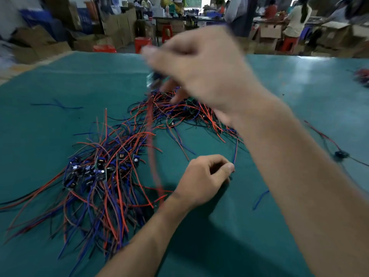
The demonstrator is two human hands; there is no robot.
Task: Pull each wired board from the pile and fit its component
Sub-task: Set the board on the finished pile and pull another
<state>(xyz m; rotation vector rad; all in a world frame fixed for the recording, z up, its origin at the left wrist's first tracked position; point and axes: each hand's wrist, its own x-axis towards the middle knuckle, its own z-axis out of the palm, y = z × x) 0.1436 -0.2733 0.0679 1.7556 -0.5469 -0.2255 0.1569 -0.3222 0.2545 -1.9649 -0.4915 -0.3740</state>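
My right hand (201,64) is raised above the far pile (187,110) of wired boards and pinches a small board (153,79), blurred by motion; its red and dark wires (152,148) hang down to the table. My left hand (205,178) rests low on the green mat, its fingers curled and pinching the end of a thin wire (235,150) that runs up toward the far pile. A second heap of boards with blue parts (95,170) lies at the left amid red, blue and black wires.
The green table mat (299,80) stretches to the far edge. A lone wired board (341,154) lies at the right, a loose blue wire (60,105) at the left, another bundle (362,75) at far right. Cardboard boxes, red stools and seated people fill the background.
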